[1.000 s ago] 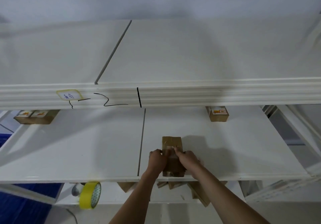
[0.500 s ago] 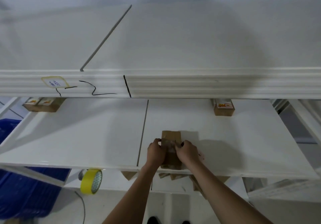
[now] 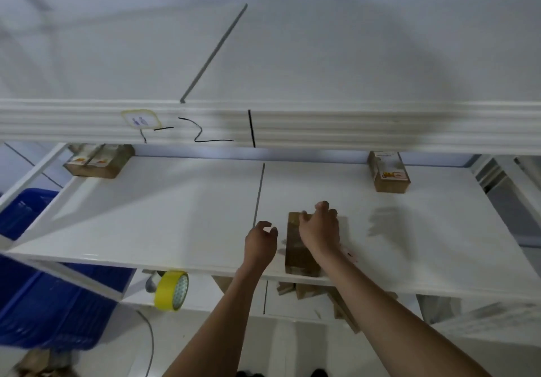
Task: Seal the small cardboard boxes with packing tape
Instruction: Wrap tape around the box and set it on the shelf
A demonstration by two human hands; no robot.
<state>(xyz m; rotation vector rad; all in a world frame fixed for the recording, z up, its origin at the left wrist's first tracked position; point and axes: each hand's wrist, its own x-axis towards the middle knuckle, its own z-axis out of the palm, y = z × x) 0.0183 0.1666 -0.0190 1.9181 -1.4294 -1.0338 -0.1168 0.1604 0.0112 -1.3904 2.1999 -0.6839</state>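
Note:
A small brown cardboard box lies lengthwise near the front edge of the white middle shelf. My right hand is over the box's far half with its fingers loosely curled and raised, holding nothing that I can see. My left hand hovers just left of the box, apart from it, fingers loosely curled and empty. A yellow tape roll stands on edge on the lower shelf, below and to the left of my hands.
Two labelled boxes sit at the shelf's back left and one more box at the back right. The upper shelf's edge overhangs them. A blue bin stands at the left. Flat cardboard pieces lie on the lower shelf.
Both hands have come off the box they were pressing. The left hand drew away to the left; the right hand lifted and moved forward over the box's far end.

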